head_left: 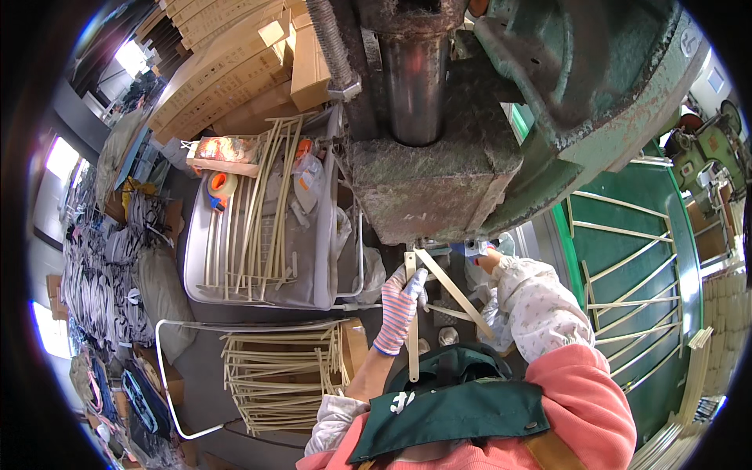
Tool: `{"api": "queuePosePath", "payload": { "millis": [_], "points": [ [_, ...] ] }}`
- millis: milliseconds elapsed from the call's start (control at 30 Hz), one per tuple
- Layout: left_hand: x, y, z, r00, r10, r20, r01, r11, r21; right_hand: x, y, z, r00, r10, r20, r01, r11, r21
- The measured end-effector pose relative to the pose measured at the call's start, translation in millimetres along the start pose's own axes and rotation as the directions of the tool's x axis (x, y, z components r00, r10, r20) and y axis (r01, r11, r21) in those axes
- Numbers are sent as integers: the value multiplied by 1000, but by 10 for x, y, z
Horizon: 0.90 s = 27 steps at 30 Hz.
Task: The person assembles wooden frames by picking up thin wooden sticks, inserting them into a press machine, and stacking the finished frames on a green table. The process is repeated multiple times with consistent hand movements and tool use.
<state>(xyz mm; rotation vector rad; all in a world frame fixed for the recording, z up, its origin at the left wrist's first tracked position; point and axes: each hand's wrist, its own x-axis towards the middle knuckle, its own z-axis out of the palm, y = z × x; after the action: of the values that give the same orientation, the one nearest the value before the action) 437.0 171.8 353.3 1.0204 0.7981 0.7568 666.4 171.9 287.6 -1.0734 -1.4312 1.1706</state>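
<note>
My left hand, in a striped pink-and-blue knit glove, is closed around a flat cream slat with small holes at its ends. The slat points back toward my body. A second cream slat meets it at an angle under the head of the green press. Bare-fingered, my right hand is beside a grey-blue part below the press; its fingers are mostly hidden, so its grip cannot be made out. A floral sleeve cover covers my right forearm.
Left stands a white tray with slat frames, an orange tape roll and plastic bags. Nearer, folded slats lie stacked. At right, a green table carries zigzag slat frames. Cardboard cartons are piled at the back left.
</note>
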Motion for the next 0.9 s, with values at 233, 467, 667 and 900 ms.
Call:
{"api": "queuePosePath", "payload": {
  "millis": [233,467,667,900],
  "points": [
    [-21,-19,-33,1000,8,30,-6,999,-53,-4,-8,51,999,-43,3,43,996,80],
    [20,-20,-12,998,62,25,-58,989,-139,44,-7,306,1000,-2,24,-4,967,253],
    [48,-46,26,996,93,0,-90,966,-243,192,214,388,987,141,73,-140,990,-20],
    [108,-76,14,992,124,-4,-123,980,-155,59,278,494,966,224,-132,-233,520,-822]
  ]
}}
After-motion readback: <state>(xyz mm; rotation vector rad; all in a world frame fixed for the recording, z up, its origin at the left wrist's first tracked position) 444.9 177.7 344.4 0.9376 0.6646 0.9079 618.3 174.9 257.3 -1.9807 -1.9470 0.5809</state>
